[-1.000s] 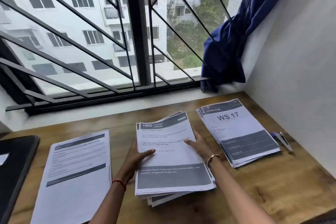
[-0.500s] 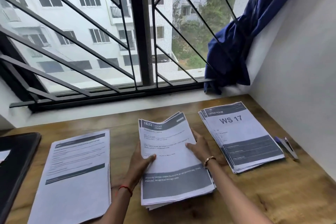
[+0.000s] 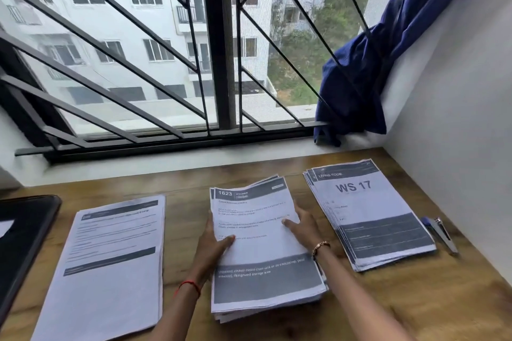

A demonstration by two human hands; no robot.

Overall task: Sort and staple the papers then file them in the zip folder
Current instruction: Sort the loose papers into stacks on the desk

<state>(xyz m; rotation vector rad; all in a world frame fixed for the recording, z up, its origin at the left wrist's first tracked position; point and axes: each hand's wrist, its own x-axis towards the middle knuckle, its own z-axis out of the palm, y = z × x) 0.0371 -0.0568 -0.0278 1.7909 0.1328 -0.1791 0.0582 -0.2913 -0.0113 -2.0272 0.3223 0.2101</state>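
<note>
Three stacks of printed papers lie on the wooden table (image 3: 415,299). The middle stack (image 3: 260,246), headed "1623", is held from both sides. My left hand (image 3: 213,243) grips its left edge with the thumb on top. My right hand (image 3: 303,227) grips its right edge, thumb laid over the page. The far end of this stack is tipped up off the table. A flat stack (image 3: 110,266) lies to the left. Another stack (image 3: 371,216), marked "WS 17", lies fanned to the right. A blue and silver stapler (image 3: 440,232) rests beside that right stack.
A black zip folder (image 3: 22,238) sits at the table's left edge. The white wall (image 3: 457,147) runs close along the right side. Behind the table are a window sill, a barred window (image 3: 219,63) and a bunched blue curtain (image 3: 360,86).
Both hands have squared the middle stack, so its loose lower sheets stick out less at the near end, and its far end has lifted a little. The other stacks are unchanged.
</note>
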